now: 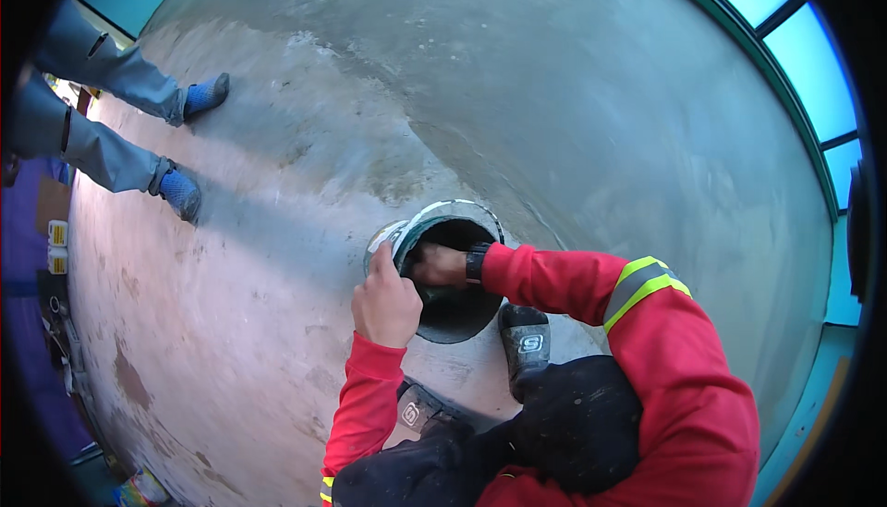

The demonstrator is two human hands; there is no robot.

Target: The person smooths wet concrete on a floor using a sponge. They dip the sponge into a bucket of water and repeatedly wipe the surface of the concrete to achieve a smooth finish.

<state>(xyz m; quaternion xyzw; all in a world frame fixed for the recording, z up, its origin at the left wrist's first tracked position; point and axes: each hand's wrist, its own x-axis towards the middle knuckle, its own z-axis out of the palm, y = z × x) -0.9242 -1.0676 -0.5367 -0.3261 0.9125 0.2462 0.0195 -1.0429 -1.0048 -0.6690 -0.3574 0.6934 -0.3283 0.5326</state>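
A round bucket with a pale, smeared rim and dark inside stands tilted on the floor in front of me, its mouth turned my way. My left hand grips the left side of its rim, with one finger lying along the outside. Inside the mouth is my right hand, a dark band at its wrist. The fingers of that hand are hidden in the shadow, so what they touch or hold does not show. Both my arms wear red sleeves with yellow and grey stripes.
My feet in dark slides are close to the bucket. Wet grey coating covers the floor beyond and right, meeting paler, drier floor. At upper left a person stands in grey trousers. Containers line the left edge; windows are upper right.
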